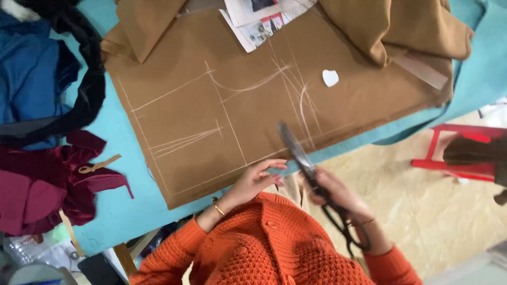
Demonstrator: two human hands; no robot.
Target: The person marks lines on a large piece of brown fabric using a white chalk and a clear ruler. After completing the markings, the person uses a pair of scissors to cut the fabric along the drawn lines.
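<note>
The right hand (pixel 338 192) has its grip closed around the handles of a pair of large dark scissors (pixel 311 174). The blades point up and away from the body, and their blurred tip lies over the near edge of the brown fabric (pixel 211 105). The blades look shut or nearly shut, though the blur makes this hard to tell.

The left hand (pixel 259 179) has a loose, open grip: the fingers are stretched out and slightly curled, holding nothing. Its fingertips sit at the near edge of the brown fabric, just beside the scissors. A thin gold bangle (pixel 217 209) circles that wrist. Both arms wear sleeves of an orange knitted cardigan (pixel 274 248).

The brown fabric lies spread flat over a tabletop (pixel 121 200) covered in turquoise cloth. Pale chalk lines cross the fabric, some straight, some curved. A small white piece of chalk (pixel 330 77) rests on the fabric towards its far right side. More of the brown fabric is bunched in folds at the far edge, next to some printed paper sheets (pixel 259 18).

On the left of the tabletop lie dark red velvet pieces (pixel 47 184), blue cloth (pixel 31 68) and a black garment (pixel 90 84). To the right, off the tabletop, a red stool (pixel 454 153) stands on a pale patterned floor (pixel 433 211).
</note>
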